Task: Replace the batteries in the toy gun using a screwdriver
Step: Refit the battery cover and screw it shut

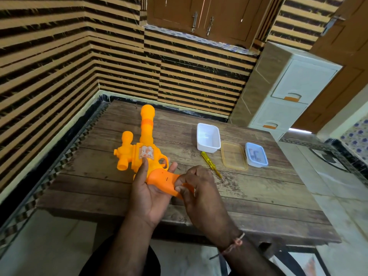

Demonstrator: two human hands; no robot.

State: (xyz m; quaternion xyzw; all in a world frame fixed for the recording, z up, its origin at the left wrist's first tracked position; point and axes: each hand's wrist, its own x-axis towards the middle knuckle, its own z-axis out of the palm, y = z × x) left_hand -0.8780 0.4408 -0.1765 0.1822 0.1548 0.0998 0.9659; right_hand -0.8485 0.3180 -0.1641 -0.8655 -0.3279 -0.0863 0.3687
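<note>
Cradling the toy gun (146, 148) in my left grip (148, 193), barrel toward twelve o'clock, my right grip (196, 188) pinches its handle at three o'clock.

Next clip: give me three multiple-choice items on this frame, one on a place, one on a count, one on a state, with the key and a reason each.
1. Where does the screwdriver lie?
A. on the table, right of the gun
B. inside the white tub
C. in the right hand

2. How many containers stand on the table, leaving out the loose lid?
A. one
B. two
C. four

3. What is the state of the white tub?
A. lidded
C. tipped over
B. open, no lid on

Key: 1 A, it rests on the wood beside the gun. 2 B, the white tub and a blue-lidded box. 3 B, its inside shows.
</note>
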